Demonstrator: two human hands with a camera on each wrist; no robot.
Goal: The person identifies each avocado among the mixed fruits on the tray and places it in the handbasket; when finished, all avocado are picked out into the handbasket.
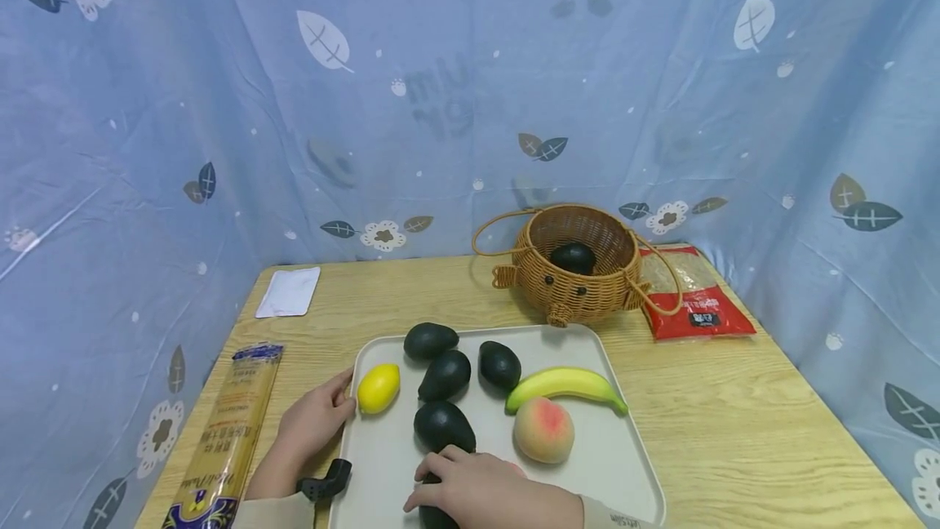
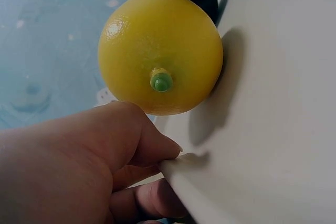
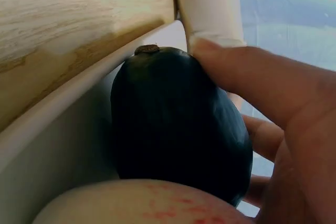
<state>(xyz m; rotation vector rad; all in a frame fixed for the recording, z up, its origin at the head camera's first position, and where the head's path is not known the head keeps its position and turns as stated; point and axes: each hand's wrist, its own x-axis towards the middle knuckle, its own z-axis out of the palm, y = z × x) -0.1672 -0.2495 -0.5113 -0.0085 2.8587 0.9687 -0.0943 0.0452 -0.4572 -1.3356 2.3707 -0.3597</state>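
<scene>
Left hand (image 1: 316, 419) pinches tray (image 1: 389, 460); your right hand (image 1: 481, 484), bottom centre, grips avocado (image 3: 176, 124) (seemingly firmly, partly hidden): wrap evenly.

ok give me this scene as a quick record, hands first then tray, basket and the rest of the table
left hand: pinches the tray rim near the lemon
right hand: grips an avocado
also in tray: four more avocados, banana, peach, a red-flecked item mostly hidden
basket: wicker, beyond the tray, one avocado inside
table left: pasta pack, white sheet
table right: red bag beside the basket
</scene>
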